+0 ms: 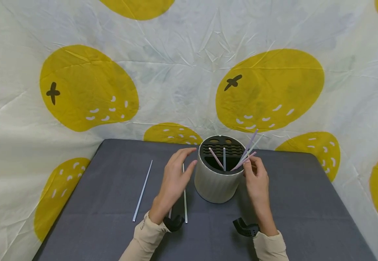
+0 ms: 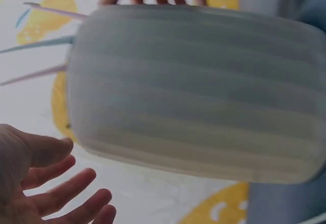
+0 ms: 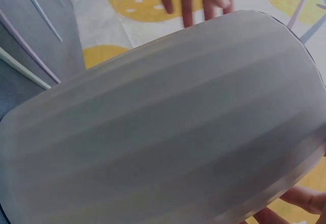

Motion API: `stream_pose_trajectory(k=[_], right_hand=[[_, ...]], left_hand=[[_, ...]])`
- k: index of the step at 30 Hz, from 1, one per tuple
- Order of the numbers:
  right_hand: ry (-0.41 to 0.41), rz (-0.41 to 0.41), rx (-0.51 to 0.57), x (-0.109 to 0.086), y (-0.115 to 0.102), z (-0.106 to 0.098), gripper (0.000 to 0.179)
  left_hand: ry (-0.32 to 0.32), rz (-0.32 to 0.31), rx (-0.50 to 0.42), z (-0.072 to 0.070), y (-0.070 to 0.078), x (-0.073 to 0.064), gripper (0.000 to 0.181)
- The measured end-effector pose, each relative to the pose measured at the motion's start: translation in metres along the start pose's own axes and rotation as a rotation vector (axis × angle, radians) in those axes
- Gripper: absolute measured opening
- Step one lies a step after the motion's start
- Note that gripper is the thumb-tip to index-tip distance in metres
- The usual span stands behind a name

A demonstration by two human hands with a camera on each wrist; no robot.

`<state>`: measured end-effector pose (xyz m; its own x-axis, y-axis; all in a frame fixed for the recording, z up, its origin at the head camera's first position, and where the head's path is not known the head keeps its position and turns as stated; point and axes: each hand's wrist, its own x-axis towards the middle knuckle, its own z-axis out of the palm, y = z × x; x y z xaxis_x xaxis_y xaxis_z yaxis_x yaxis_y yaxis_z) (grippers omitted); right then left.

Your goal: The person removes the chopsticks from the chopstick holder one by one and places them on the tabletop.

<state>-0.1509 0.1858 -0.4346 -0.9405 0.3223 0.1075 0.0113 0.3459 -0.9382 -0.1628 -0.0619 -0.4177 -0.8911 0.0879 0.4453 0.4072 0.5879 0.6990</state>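
A round, ribbed off-white utensil holder (image 1: 217,186) with a black slotted top (image 1: 223,145) stands upright on the table. Several pastel chopsticks lean in its front opening, among them a pink one (image 1: 216,158), a blue one (image 1: 224,158) and a purple one (image 1: 253,139). My left hand (image 1: 172,177) is held just left of the holder, its fingers spread and nothing in them; the left wrist view shows the thumb apart from the fingers (image 2: 71,188). On the other side, my right hand (image 1: 257,177) has its fingertips at the holder's rim, beside a leaning pink chopstick (image 1: 246,160).
Left of the holder, a blue chopstick (image 1: 142,190) and a pale green one (image 1: 185,203) lie on the dark grey cloth (image 1: 104,203). A purplish chopstick (image 3: 30,48) between them is partly hidden by my left wrist. A patterned white curtain (image 1: 176,87) hangs behind the table.
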Motion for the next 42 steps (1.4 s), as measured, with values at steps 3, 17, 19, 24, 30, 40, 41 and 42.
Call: stream_pose_trajectory(k=[3, 17, 19, 24, 30, 40, 41, 42], right_hand=[[0.005, -0.001, 0.007, 0.000, -0.001, 0.001, 0.033], [-0.056, 0.056, 0.088, 0.001, -0.003, -0.002, 0.036], [-0.066, 0.066, 0.095, 0.001, -0.004, -0.002, 0.037], [-0.075, 0.079, 0.106, 0.002, -0.004, -0.003, 0.038], [-0.069, 0.075, 0.126, 0.002, -0.003, -0.002, 0.037], [-0.063, 0.070, 0.131, -0.001, 0.000, 0.000, 0.042], [-0.063, 0.068, 0.131, -0.001, 0.000, 0.000, 0.042], [-0.064, 0.067, 0.133, -0.001, 0.000, 0.000, 0.043]], left_hand=[[-0.035, 0.019, -0.037, -0.005, 0.013, 0.005, 0.045], [-0.145, 0.124, -0.087, 0.002, 0.038, 0.016, 0.043], [-0.159, 0.149, -0.081, 0.006, 0.039, 0.018, 0.040], [-0.164, 0.212, -0.028, 0.013, 0.042, 0.021, 0.029], [-0.145, 0.251, 0.018, 0.018, 0.045, 0.021, 0.028], [-0.086, 0.266, 0.015, 0.021, 0.046, 0.017, 0.009], [-0.071, 0.265, 0.007, 0.022, 0.045, 0.017, 0.007], [-0.055, 0.265, -0.001, 0.022, 0.045, 0.016, 0.007]])
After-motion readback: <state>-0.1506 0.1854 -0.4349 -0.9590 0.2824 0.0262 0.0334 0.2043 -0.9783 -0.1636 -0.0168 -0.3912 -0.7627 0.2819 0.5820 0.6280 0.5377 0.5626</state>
